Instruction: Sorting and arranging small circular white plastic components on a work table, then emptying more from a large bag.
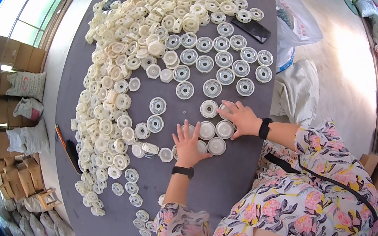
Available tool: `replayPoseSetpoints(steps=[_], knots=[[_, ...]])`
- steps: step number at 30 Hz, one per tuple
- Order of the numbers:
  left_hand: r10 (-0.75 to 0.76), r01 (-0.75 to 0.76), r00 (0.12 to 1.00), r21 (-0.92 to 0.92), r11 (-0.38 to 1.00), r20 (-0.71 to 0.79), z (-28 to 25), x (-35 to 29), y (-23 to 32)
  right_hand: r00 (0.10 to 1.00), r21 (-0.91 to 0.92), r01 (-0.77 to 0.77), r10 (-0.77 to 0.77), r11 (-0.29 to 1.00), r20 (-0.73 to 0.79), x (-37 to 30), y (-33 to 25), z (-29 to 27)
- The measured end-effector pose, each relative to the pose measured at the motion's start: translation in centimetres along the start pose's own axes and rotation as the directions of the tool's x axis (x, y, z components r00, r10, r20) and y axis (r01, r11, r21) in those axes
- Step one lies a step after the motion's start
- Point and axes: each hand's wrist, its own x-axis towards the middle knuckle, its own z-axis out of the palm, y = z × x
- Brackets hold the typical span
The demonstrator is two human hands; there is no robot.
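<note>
I'm watching 2 bare hands over a grey worktop (218,182). The left hand (188,146) has its fingers spread wide over the left side of a tight cluster of white discs (207,130); the fingers cover some of it, and I can't tell how firmly they press. The right hand (243,120) is spread too, fingers over a disc at the cluster's upper right and thumb down beside another. I see neither hand pinching anything. The cluster lies flat near the worktop's right edge, mostly plain faces up, with 1 ringed face showing beside the right hand.

As for how far along it is, I judge it early — the big cream pile (133,63) takes up most of the left and far side, jumbled at all angles, and looks unsorted. Beyond the hands, silver-faced discs (224,58) lie flat in loose rows, so I'd count those as laid out; 2 more discs (158,106) sit apart between the pile and the left hand. The cluster under the hands seems the part being worked now. Toward the lower edge, small groups of discs (131,188) lie scattered, and I can't say whether they're dealt with. A dark phone (252,29) rests past the rows.
</note>
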Motion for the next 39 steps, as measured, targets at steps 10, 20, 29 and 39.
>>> replayPoseSetpoints(steps=[10, 20, 29, 39], knots=[[-0.025, 0.011, 0.989, -0.099, 0.995, -0.145, 4.6, -9.7, 0.1, 0.995, -0.043, 0.095, -0.093, 0.995, 0.045, -4.4, -6.4, 4.9], [-0.172, 0.164, 0.979, -0.081, 0.983, -0.112, 7.7, -22.4, -2.9, 0.904, 0.003, 0.393, -0.387, 0.919, 0.179, -5.0, -17.6, 10.1], [-0.183, 0.16, 0.967, -0.139, 0.977, -0.176, 9.3, -27.3, -3.9, 0.914, 0.004, 0.405, -0.405, 0.914, 0.012, -6.6, -15.4, 7.3], [-0.12, 0.09, 0.965, -0.135, 0.987, -0.232, 10.8, -27.2, -2.3, 0.995, -0.025, 0.057, -0.059, 0.998, -0.078, -10.5, -10.0, 11.7]])
